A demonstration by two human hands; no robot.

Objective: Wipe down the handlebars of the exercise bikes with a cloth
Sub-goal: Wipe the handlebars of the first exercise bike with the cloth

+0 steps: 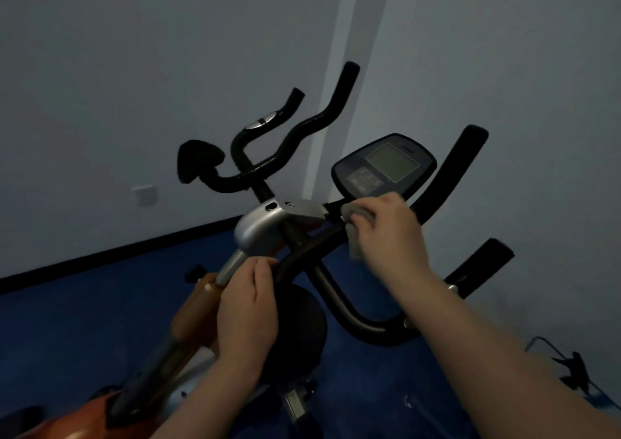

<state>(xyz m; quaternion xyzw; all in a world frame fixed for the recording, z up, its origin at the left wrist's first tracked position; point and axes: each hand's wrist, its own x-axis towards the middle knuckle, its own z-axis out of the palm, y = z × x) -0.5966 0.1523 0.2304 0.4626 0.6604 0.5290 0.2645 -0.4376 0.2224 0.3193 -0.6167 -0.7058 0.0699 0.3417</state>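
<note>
Both hands grip: right hand (389,233) presses cloth (356,233) on handlebar (450,173).

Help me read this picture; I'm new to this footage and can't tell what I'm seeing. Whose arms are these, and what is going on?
The one camera is worn on a person's head, looking down at their own arms. The right hand grips a grey cloth against the black handlebar of an exercise bike, just below its display console. The left hand holds the silver stem beneath the handlebar clamp. A second bike's handlebars stand behind, near the wall. The floor is blue.
</note>
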